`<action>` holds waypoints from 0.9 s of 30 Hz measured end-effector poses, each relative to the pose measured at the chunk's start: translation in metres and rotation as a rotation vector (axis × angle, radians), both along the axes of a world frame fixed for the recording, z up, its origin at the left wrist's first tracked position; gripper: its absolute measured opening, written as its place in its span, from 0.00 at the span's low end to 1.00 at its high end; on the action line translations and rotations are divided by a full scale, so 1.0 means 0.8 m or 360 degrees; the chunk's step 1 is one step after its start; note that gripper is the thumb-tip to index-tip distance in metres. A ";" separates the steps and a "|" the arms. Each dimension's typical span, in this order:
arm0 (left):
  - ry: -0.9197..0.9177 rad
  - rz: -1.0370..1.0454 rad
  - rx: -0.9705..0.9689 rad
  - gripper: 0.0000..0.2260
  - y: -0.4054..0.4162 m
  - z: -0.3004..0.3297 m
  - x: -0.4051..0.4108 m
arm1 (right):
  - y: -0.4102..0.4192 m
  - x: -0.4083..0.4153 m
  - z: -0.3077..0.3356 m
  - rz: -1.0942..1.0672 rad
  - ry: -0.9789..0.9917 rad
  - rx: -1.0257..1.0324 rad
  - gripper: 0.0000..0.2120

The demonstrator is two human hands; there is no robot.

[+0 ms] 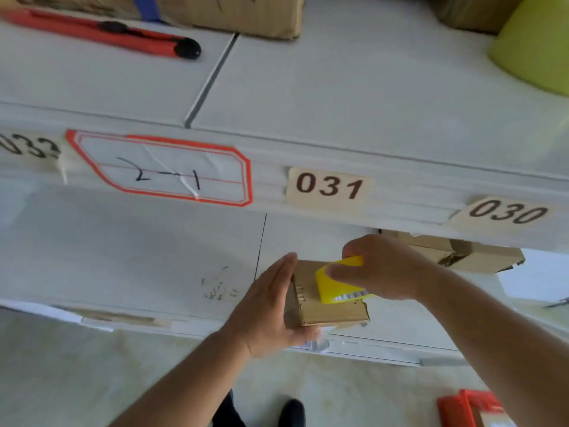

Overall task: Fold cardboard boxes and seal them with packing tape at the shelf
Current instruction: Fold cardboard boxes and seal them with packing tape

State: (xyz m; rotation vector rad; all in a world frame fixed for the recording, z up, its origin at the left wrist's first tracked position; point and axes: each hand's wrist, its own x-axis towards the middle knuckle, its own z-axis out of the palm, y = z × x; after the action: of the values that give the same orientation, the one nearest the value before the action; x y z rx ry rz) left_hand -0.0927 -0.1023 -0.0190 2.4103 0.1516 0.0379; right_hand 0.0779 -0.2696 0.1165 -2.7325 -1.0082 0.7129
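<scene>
On the lower white shelf (123, 257), below the sticker reading 031 (328, 187), sits a small cardboard box (326, 309) close to the shelf's front edge. The left hand (271, 309) lies flat against the box's left side, fingers straight and together, the thumb tucked under the near bottom corner, so it braces the box rather than clutching it. The right hand (381, 269) comes in from the right and grips a roll of yellow packing tape (338, 280), thumb across the roll's front and fingers curled over its back; the roll rests on the top of the box. Just right of the box and further back, partly hidden under the shelf beam, lies another cardboard box (474, 254) with ragged flaps. On the beam, left of the 031 sticker, is a red-bordered label (163, 167) with handwriting, and right of it a sticker reading 030 (508, 212). Up on the shelf above the 031 sticker lie a red utility knife (101, 32) to the left, a brown package (246, 13) at the back, and something lime green (535, 44) at the far right. Down on the floor, right of the box, there is a red object (468, 409).
</scene>
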 end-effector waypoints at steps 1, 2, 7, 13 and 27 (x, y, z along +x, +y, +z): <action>0.0006 0.0077 -0.0103 0.57 0.000 -0.010 -0.010 | -0.008 0.006 -0.004 -0.0056 0.0037 0.0026 0.25; 0.0003 0.0293 -0.0321 0.54 0.002 -0.028 -0.021 | -0.015 0.013 -0.007 -0.0106 0.0071 0.0051 0.26; 0.0564 0.1543 -0.1313 0.21 0.015 -0.107 -0.028 | -0.029 0.026 -0.013 -0.0280 0.0129 0.0067 0.21; 0.0559 0.1517 -0.2329 0.14 -0.009 -0.113 0.000 | -0.029 0.032 -0.016 -0.0393 0.0195 0.0033 0.16; 0.0307 0.1600 -0.2554 0.12 -0.015 -0.115 0.001 | -0.028 0.031 -0.016 -0.0344 0.0236 0.0104 0.16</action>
State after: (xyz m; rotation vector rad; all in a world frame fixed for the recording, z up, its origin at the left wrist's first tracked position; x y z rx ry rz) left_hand -0.0918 -0.1141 -0.1111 0.5789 1.0052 0.0934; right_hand 0.1030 -0.2918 0.1037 -2.6336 -0.6797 0.8143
